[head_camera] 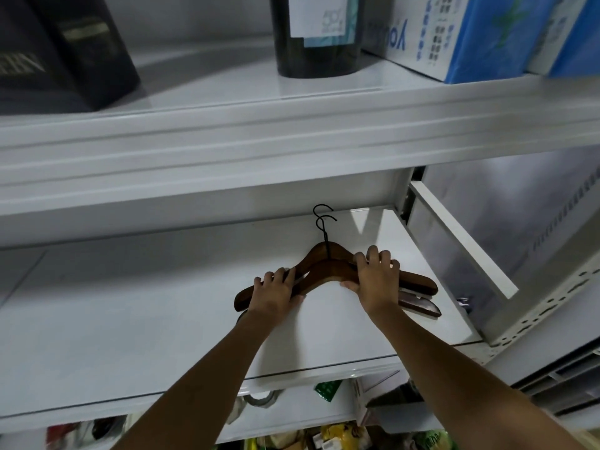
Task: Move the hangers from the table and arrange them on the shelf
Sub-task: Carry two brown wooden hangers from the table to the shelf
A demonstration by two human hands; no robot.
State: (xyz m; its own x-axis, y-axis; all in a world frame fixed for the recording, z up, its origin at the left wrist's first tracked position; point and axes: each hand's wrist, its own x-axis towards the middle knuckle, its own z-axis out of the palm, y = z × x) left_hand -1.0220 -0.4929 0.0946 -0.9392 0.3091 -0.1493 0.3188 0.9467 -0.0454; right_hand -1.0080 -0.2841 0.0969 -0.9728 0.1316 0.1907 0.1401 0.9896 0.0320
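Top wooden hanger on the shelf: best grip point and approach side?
Grip the top wooden hanger on its two sloping arms, one per side, coming from the shelf front as the left hand and right hand do. It lies flat, hook pointing rearward.

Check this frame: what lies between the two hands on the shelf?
In the head view, the raised middle of the wooden hangers spans from the left hand to the right hand; beneath that arch is bare white shelf.
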